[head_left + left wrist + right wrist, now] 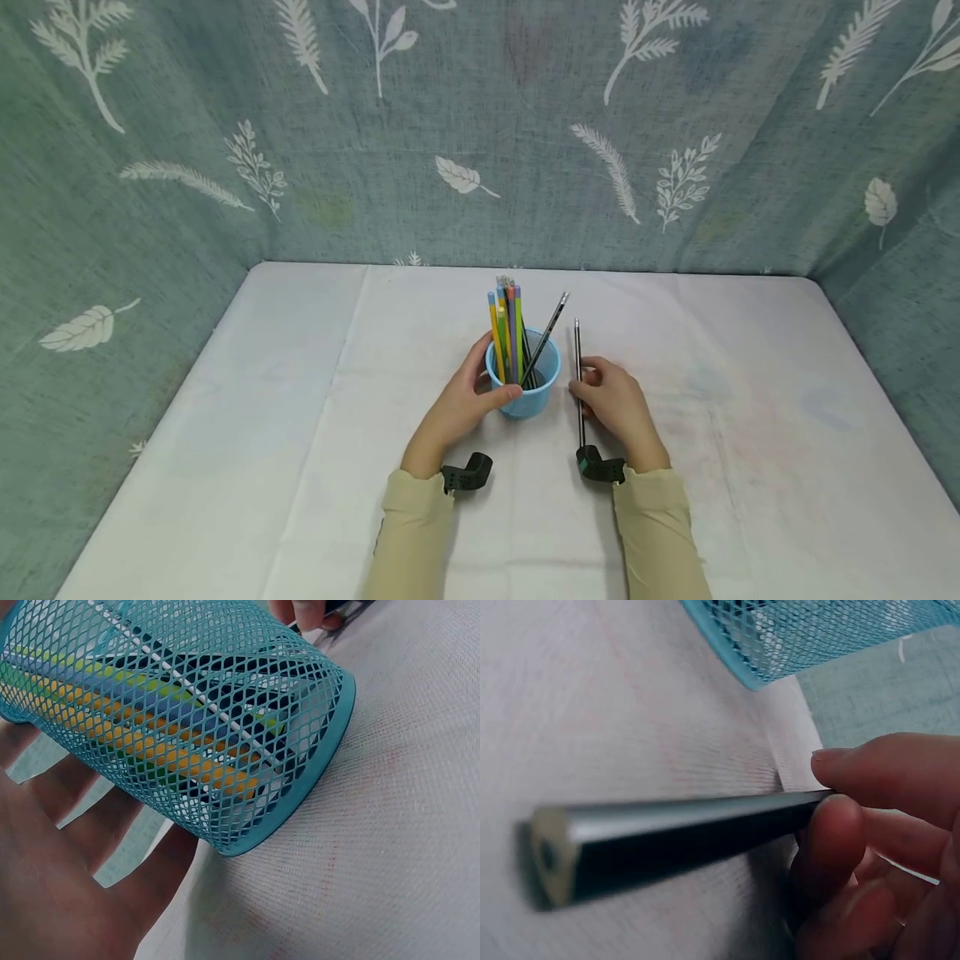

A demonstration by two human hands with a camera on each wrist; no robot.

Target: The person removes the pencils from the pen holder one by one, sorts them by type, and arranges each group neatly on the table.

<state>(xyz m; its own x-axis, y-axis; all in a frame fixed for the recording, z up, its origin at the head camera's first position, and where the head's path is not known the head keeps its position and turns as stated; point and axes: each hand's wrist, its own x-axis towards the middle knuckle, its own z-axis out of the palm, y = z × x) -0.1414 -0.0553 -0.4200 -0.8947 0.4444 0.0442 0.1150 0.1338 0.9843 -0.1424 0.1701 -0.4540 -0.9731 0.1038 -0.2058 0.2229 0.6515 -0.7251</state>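
A blue mesh pencil cup [527, 406] stands upright on the table with several coloured pencils [510, 333] leaning in it. One black pencil [546, 337] in the cup tilts to the right. My left hand [468, 400] holds the cup from its left side, thumb across the front and fingers behind. In the left wrist view, pencils show through the mesh [225, 742]. Just right of the cup, my right hand [617, 404] pinches a black pencil [697, 832] between thumb and fingers. That pencil's unsharpened end points toward the right wrist camera.
A white cloth [315, 467] covers the table. A grey-green curtain [525, 167] with white leaf prints hangs behind and at both sides. Each wrist bears a black camera mount, the left one [468, 472] and the right one [600, 467].
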